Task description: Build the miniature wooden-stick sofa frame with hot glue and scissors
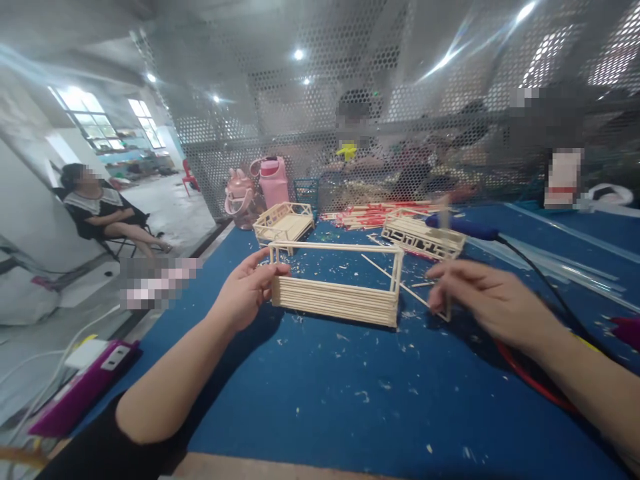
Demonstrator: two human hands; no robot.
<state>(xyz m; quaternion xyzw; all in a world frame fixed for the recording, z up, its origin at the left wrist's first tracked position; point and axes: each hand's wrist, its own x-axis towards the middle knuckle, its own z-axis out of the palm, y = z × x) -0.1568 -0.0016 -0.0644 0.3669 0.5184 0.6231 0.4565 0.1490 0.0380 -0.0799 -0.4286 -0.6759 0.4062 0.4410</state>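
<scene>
Rack of pale sticks [335, 301] is occupying the centre of the picture, over a blue tabletop [310, 400], its lower part stacked close and one bar running along its top. The left hand [253, 287] is pinching the rack's left end between thumb and fingers. Right of centre, the right hand [470, 297] is hovering apart from the rack's right end, its fingers curling near a thin stick [419, 299]; blur is hiding the fingertips, so I cannot tell whether they are gripping it. Just behind that hand, a blue-handled tool [467, 229] is showing. Farther back, a bench-like model [287, 227] is resting left of centre and a latticed model [423, 241] right of centre, with red and pale sticks [370, 215] lying between them. At the left, a seated person [103, 210] is facing the table.
</scene>
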